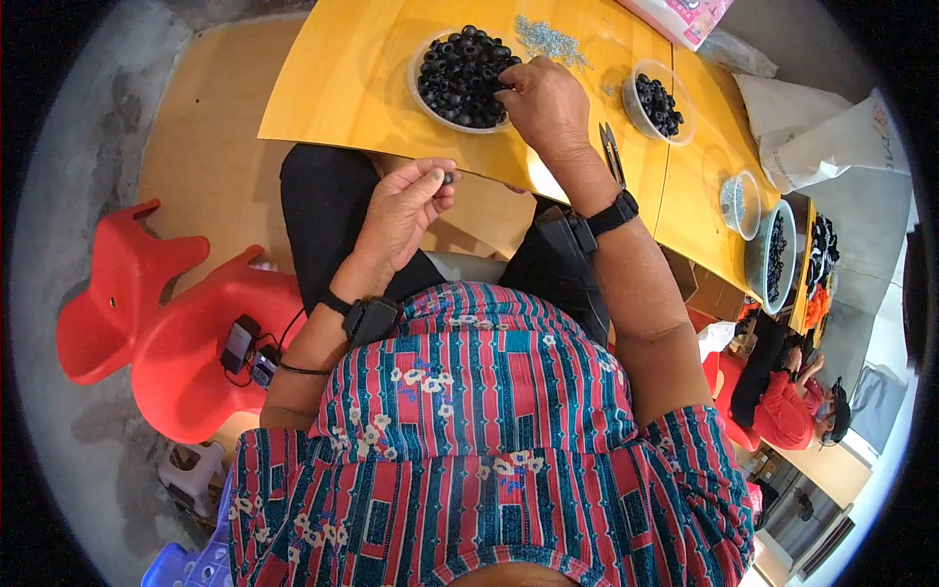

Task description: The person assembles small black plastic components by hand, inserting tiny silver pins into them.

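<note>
My left hand (pixel 406 210) is in front of the table edge, above my lap. Its thumb and fingertips pinch a small black round piece (pixel 448 179). A clear round bowl (pixel 415 90) full of small black ring-like pieces (pixel 462 73) stands on the yellow table (pixel 342 78). Over the bowl's right side, my right hand (pixel 548 106) has its fingers bent together among the black pieces; what lies between the fingertips is hidden. Just right of my right wrist lie dark thread snips (pixel 611 155), pointing away from me.
Tiny silvery pieces (pixel 550 41) lie heaped behind my right hand. Rightward stand a smaller bowl of black pieces (pixel 658 106), a clear cup (pixel 741 207) and a light-blue basin (pixel 782 223). Red chairs (pixel 191 362) are at left; a person in red (pixel 787 411) sits far right.
</note>
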`<action>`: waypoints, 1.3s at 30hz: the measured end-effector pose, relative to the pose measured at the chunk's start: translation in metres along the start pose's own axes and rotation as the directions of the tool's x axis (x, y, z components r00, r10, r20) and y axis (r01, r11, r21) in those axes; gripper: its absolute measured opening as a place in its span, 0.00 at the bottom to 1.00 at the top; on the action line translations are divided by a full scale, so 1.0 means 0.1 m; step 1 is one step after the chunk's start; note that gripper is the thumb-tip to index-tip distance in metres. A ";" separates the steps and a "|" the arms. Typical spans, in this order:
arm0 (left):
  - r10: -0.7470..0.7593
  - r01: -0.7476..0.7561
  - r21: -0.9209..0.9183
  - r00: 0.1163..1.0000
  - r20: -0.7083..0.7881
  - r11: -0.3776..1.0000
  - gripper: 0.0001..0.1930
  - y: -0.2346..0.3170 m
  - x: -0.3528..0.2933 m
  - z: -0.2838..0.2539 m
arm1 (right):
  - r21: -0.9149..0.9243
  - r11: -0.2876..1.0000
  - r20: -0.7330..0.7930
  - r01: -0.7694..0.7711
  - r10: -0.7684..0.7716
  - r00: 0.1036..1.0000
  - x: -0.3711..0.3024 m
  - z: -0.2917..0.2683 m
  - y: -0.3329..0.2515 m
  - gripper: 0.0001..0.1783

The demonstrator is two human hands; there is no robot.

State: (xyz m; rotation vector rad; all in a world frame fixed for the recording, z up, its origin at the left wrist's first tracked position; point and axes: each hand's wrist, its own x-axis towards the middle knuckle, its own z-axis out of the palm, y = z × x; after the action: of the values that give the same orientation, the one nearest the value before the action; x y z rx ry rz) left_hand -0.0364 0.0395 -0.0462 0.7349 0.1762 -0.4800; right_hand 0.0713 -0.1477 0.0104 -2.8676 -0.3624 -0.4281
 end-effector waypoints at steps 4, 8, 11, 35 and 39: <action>0.007 -0.007 -0.017 1.000 -0.008 1.000 0.10 0.00 0.01 -0.01 | -0.089 0.996 0.069 0.009 -0.003 0.998 0.07 -0.06 -0.10 0.11; -0.013 0.012 -0.012 1.000 -0.025 1.000 0.10 0.01 0.03 0.02 | -0.141 0.990 0.106 -0.001 0.016 0.994 0.11 -0.03 -0.12 0.11; -0.009 0.008 -0.019 1.000 -0.024 1.000 0.10 0.03 0.04 0.03 | -0.126 0.992 0.103 0.007 0.006 0.995 0.12 0.01 -0.11 0.10; 0.043 -0.001 -0.173 0.971 0.236 0.985 0.09 0.21 0.18 0.33 | 0.876 -0.305 0.398 -0.374 0.020 0.917 -0.68 -0.30 -0.24 0.08; 0.013 0.055 -0.248 0.964 0.266 0.967 0.09 0.21 0.21 0.44 | 0.936 -0.176 0.333 -0.306 0.150 0.931 -0.70 -0.24 -0.24 0.08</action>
State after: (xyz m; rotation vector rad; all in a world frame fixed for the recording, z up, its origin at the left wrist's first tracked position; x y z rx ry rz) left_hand -0.0084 0.0157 -0.0075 0.4124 -0.0073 -0.5601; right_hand -0.0064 -0.1456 0.0154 -1.2194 -0.0419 0.1480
